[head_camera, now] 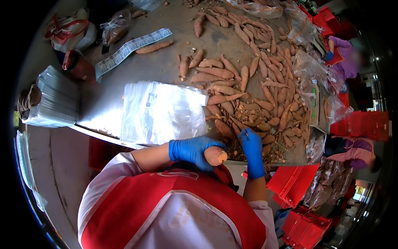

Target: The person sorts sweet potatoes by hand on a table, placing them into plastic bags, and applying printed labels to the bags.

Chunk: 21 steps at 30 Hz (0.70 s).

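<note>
My left hand (194, 151), in a blue glove, is wrapped around a thick sweet potato (213, 155) close to my red apron. The tuber's end facing right is cut and shows pale orange flesh. My right hand (252, 151), also gloved in blue, is raised to the right of it with the fingers curled in. Whether anything is inside those fingers is hidden. Just beyond both hands lies a large heap of sweet potatoes (281, 93), with trimmed ends and crumbs near the table edge. Flat clear plastic bags (168, 112) lie in a stack beyond my left forearm.
A strip of printed labels (133, 49) lies on the metal table (168, 18). Stacked clear plastic trays (57, 96) stand far left, near a reddish bottle (77, 63). At right are a weighing scale (320, 109), red crates (293, 183) and two people (343, 57).
</note>
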Tool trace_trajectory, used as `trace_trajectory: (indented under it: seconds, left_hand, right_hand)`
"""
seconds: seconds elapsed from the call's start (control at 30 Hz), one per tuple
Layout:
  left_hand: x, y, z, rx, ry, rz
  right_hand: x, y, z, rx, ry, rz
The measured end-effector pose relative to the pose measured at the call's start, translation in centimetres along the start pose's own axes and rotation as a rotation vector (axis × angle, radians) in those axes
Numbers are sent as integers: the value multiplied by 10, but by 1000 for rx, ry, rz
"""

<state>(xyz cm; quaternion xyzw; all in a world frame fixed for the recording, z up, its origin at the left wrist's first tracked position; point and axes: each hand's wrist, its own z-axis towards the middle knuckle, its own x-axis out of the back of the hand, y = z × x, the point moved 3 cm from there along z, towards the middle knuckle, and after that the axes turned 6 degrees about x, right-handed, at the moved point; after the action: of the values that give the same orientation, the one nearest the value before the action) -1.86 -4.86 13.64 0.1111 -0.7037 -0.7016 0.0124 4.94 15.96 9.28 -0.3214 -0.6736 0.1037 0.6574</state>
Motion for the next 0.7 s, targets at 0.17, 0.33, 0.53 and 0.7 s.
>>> trace_trajectory:
  seconds: [0.17,0.33,0.53,0.7]
  left_hand:
    - [2,-8,7,-43,36,-253]
    - [8,-15,8,-11,152,-299]
    - [13,-16,3,-32,254,-116]
    - [15,-11,0,-55,329,-54]
  right_hand:
    - [-7,-17,-10,-55,-49,456]
    - [-9,-44,-21,0,50,633]
    - [5,-74,-24,176,154,573]
    - [-1,-76,-21,273,187,501]
